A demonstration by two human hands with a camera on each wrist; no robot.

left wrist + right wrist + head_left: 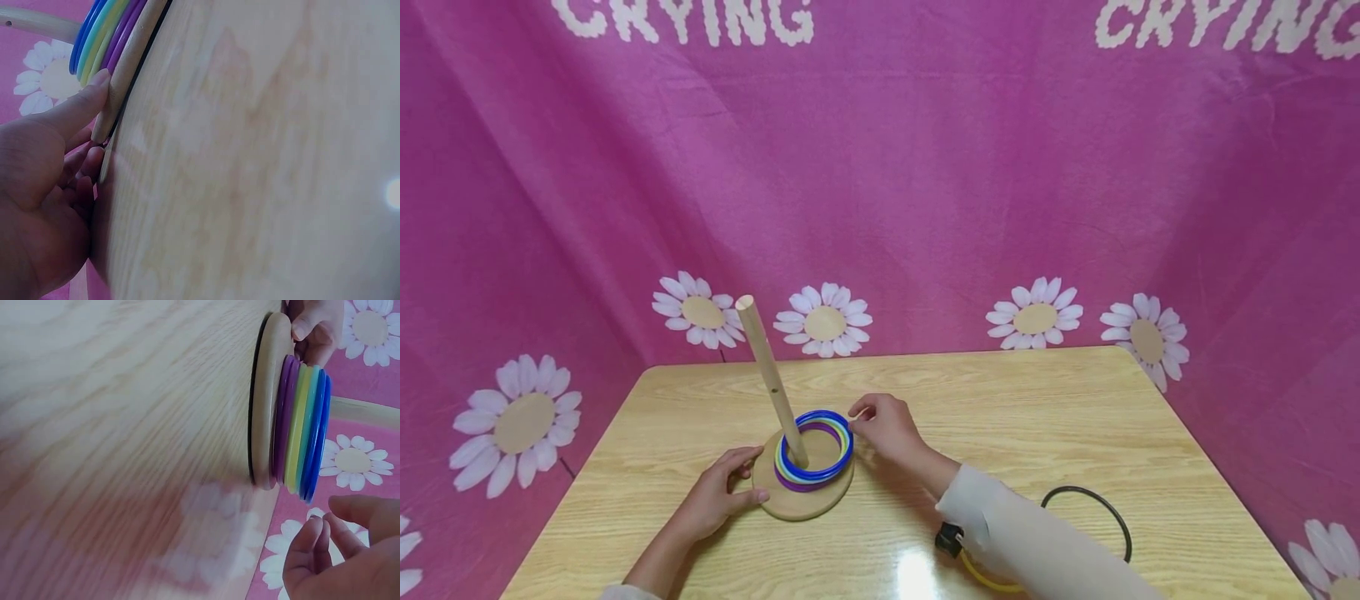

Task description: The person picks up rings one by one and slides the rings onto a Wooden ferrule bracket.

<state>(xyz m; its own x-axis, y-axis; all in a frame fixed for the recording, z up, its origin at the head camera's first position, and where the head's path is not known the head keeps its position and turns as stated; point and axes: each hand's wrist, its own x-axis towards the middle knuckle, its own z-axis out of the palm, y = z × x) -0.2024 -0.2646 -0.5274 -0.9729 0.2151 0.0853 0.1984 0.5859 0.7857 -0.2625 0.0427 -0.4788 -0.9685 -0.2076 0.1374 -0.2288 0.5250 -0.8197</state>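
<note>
A round wooden base (797,506) lies on the table with a wooden peg (765,358) standing up from it. Around the peg's foot is a stack of thin rings: purple rings (284,419) lowest, then yellow rings (297,428), turquoise, and blue rings (321,437) on top. My left hand (711,496) grips the base's left edge, thumb over its upper face and fingers at the rim below. At the stack's right side hovers my right hand (887,429), fingers loosely bent. The right wrist view shows its thumb and fingertips apart from the blue rings, holding nothing.
Right of the base, a small black object (950,539) and a yellow cord (988,581) lie partly under the right sleeve. A black cord loop (1123,525) is farther right. Pink cloth (925,208) printed with daisies hangs behind the wood-grain table (1037,425).
</note>
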